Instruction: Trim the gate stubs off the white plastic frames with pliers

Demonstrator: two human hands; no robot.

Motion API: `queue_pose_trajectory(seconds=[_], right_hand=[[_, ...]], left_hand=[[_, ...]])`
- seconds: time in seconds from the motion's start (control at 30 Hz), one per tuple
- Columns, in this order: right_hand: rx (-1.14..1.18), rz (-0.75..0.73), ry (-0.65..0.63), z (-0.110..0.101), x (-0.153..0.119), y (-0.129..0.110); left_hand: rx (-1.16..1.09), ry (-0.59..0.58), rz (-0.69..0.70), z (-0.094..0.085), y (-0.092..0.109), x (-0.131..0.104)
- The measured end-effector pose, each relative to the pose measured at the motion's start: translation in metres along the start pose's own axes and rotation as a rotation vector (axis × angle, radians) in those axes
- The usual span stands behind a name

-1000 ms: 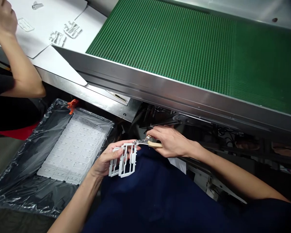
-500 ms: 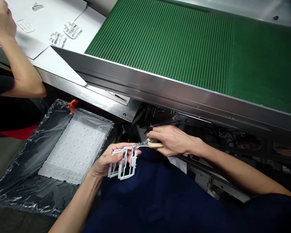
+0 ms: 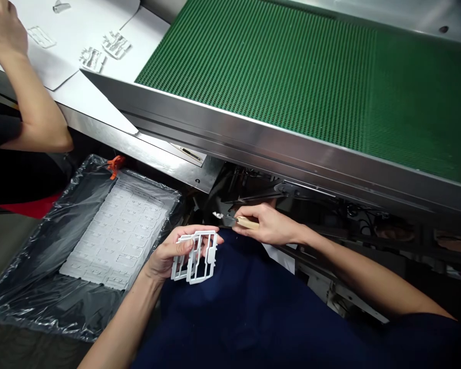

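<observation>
My left hand [image 3: 169, 253] grips a white plastic frame [image 3: 202, 258] with open slots, thumb on its near face and fingers behind. Just to the right, my right hand [image 3: 267, 223] is closed around the cream handles of a pair of nippers [image 3: 247, 222]. The nippers point left, their tip apart from the frame and slightly above its top corner. A small whitish bit shows at the tip; I cannot tell whether it is a cut piece or the jaws catching light. Both hands are over my dark blue clothing.
A green ribbed conveyor belt [image 3: 253, 61] runs behind a metal rail [image 3: 230, 115]. Down left, a plastic-lined bin [image 3: 26, 302] holds white trays [image 3: 115, 230], with an orange clamp [image 3: 116, 166] on its rim. White parts [image 3: 116, 45] and a co-worker's arm [image 3: 34, 97] are at the left table.
The nippers have come away from the frame's top corner, moving slightly up, and their tip is now free of it. My left hand and the frame have barely moved.
</observation>
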State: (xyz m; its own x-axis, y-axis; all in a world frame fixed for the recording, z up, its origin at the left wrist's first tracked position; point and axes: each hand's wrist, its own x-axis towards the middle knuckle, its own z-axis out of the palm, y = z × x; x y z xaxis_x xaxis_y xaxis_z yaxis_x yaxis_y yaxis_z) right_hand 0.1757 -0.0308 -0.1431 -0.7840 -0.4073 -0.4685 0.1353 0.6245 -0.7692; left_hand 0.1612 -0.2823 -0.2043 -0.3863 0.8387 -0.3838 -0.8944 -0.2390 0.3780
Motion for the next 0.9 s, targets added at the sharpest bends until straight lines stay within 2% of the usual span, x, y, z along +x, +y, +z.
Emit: queue_pose_trajectory(seconds=[0.13,0.37,0.53,0.73,0.83,0.9], right_hand=[[0.119,0.085,0.134,0.014,0.002,0.005],[0.283,0.166,0.235,0.032,0.004,-0.005],[0.345,0.146,0.261,0.04,0.008,-0.013],[0.357,0.151,0.275,0.043,0.007,-0.012],[0.366,0.159,0.289,0.048,0.008,-0.011],[0.384,0.164,0.297,0.053,0.01,-0.011]], left_hand=[[-0.019,0.021,0.028,0.001,0.0,0.003],[0.006,0.178,0.173,0.005,0.003,0.013],[-0.002,0.149,0.218,0.009,0.002,0.015],[-0.018,0.157,0.24,0.009,-0.001,0.014],[-0.009,0.206,0.261,0.011,-0.002,0.017],[0.02,0.286,0.267,0.015,-0.002,0.022]])
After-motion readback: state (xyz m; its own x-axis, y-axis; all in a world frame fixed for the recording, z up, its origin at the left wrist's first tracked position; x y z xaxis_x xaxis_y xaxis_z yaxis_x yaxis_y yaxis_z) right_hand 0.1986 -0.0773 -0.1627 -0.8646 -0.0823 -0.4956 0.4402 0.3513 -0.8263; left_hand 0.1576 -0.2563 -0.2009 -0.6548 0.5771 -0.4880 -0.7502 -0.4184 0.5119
